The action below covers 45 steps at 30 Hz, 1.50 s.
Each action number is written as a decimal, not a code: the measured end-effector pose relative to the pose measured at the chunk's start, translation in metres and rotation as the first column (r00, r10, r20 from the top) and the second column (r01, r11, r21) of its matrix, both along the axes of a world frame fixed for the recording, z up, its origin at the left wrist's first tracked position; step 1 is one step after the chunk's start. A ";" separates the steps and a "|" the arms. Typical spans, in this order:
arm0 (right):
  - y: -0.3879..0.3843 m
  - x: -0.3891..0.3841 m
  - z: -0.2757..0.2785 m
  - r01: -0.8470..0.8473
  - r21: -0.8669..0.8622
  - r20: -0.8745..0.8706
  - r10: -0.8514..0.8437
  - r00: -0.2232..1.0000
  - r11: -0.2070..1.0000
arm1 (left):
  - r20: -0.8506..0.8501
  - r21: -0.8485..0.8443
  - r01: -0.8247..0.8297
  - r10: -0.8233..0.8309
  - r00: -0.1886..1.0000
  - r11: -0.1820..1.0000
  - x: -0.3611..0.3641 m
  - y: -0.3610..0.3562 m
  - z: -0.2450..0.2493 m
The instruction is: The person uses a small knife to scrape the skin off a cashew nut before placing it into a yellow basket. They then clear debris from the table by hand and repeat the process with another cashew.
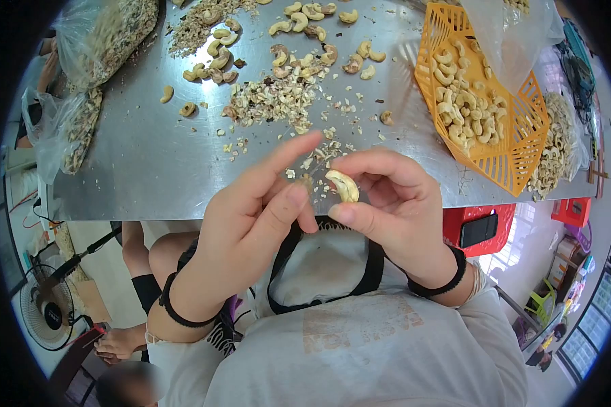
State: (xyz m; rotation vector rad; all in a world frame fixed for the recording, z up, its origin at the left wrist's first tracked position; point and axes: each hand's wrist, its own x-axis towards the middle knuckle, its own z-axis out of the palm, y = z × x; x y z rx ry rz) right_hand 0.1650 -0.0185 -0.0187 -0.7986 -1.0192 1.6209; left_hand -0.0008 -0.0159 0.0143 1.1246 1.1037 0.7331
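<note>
A pale cashew nut [343, 186] is pinched between the thumb and fingers of my right hand [397, 200], just above the table's near edge. Close by on the left, my left hand [254, 210] has its index finger stretched out past the nut. Its thumb and other fingers are pressed together around something small and thin that I cannot make out. Beyond my hands lies a heap of broken cashew pieces and skin [275, 98] on the metal table [149, 183]. Whole cashews [217, 61] lie in loose groups behind and beside that heap.
An orange slotted basket [502, 166] with peeled cashews stands at the right. Clear bags of nuts [553, 142] sit beyond it, and bags of crumbs [108, 47] stand at the left. A phone [478, 230] rests on a red stool below. Another person's hand [119, 342] shows lower left, near a fan [47, 308].
</note>
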 end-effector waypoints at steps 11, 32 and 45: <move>0.002 0.001 -0.003 -0.033 0.316 0.425 -0.110 0.898 0.948 | 0.118 -0.172 -0.029 0.050 0.992 0.985 0.002 0.005 -0.003; -0.022 -0.001 0.043 -0.371 0.538 -0.310 0.586 0.749 0.757 | -0.259 -0.009 -0.253 0.242 0.935 0.967 0.013 -0.009 -0.007; -0.015 -0.001 0.046 -0.425 0.565 -0.278 0.648 0.709 0.707 | -0.126 0.063 -0.195 0.201 0.971 0.979 0.007 -0.008 -0.012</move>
